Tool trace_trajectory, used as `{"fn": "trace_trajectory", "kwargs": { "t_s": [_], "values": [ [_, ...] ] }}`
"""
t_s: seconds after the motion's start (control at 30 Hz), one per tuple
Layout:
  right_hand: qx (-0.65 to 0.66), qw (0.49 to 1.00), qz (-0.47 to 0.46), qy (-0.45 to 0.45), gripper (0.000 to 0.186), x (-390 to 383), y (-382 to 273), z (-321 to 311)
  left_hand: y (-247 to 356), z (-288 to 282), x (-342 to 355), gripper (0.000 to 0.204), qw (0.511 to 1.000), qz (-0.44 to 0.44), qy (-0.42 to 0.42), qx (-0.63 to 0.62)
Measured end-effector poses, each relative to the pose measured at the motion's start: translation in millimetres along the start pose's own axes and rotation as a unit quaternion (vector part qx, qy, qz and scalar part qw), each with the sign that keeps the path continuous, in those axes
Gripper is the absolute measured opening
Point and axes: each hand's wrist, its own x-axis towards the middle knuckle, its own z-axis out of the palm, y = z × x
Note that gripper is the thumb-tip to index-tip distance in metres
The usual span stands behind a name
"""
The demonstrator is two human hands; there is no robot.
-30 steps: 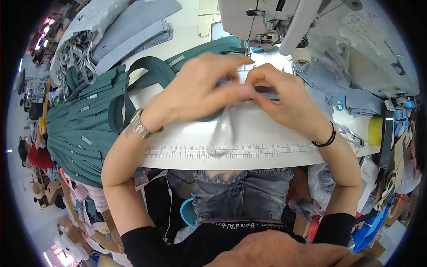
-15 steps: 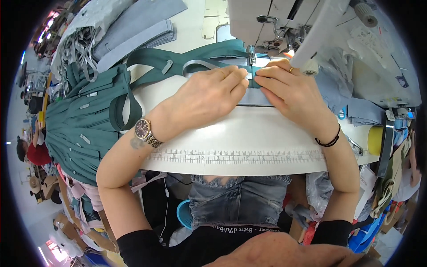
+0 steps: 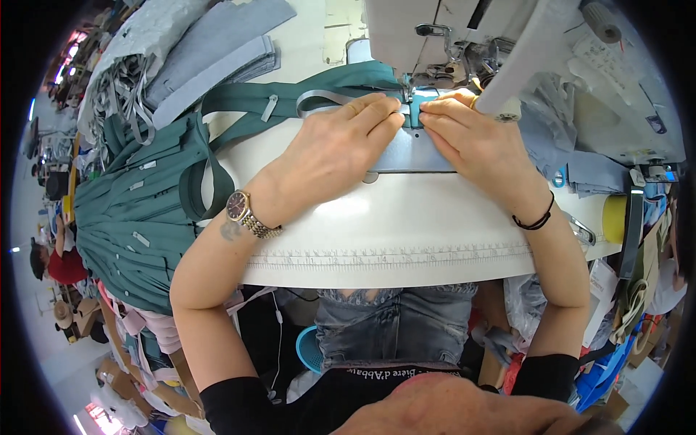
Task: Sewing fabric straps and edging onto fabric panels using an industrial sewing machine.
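Note:
At the sewing machine [image 3: 435, 43], a green fabric strip [image 3: 415, 109] lies under the presser foot [image 3: 407, 88]. My left hand [image 3: 355, 130] pinches the strip's left side, and its fingertips are close to the foot. From the right, my right hand [image 3: 464, 127] pinches the same strip with closed fingers. A pale grey ribbon [image 3: 319, 94] loops out beside my left fingers. More green fabric [image 3: 145, 210] with small white tags runs left from there and hangs over the table's edge. What lies beneath my fingertips is hidden.
Folded grey fabric pieces [image 3: 217, 65] and a plastic bag [image 3: 148, 51] lie at the far left. A printed ruler [image 3: 384, 257] runs along the table's near edge. To the right are a yellow roll [image 3: 613, 219], blue-handled scissors [image 3: 559, 176] and grey cloth [image 3: 596, 172].
Both hands and the green strip have shifted slightly away from me, toward the presser foot. More of the grey metal plate shows below my hands.

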Motion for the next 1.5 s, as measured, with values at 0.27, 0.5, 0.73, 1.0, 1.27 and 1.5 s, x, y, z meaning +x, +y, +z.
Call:
{"fn": "trace_trajectory", "kwargs": {
  "t_s": [0.27, 0.5, 0.73, 1.0, 1.27, 1.5],
  "values": [
    [-0.027, 0.999, 0.001, 0.019, 0.018, -1.2, 4.4, 7.5, -7.5, 2.5, 1.3, 0.036, 1.000, -0.016, 0.005, -0.021],
    [-0.022, 0.998, 0.050, -0.007, 0.017, 5.5, -2.9, 4.7, -13.0, 2.2, 4.2, 0.031, 0.999, -0.044, -0.005, -0.007],
    [-0.026, 0.995, 0.066, -0.072, 0.028, 2.5, -0.7, 1.8, -10.7, 5.7, 3.6, 0.033, 0.997, -0.075, -0.029, 0.011],
    [-0.103, 0.993, 0.016, -0.057, 0.026, 3.2, -2.0, 3.4, 21.6, 1.6, 0.4, 0.042, 0.954, -0.166, -0.091, 0.233],
    [0.015, 0.986, -0.151, -0.073, 0.026, -0.9, -58.5, -28.2, 46.2, -92.6, -17.0, 0.006, 0.987, -0.129, -0.010, 0.094],
    [0.089, 0.988, -0.124, -0.019, 0.014, 58.6, -98.1, 23.5, -66.0, -43.7, -30.0, 0.012, 0.968, -0.220, -0.096, 0.077]
  ]
}}
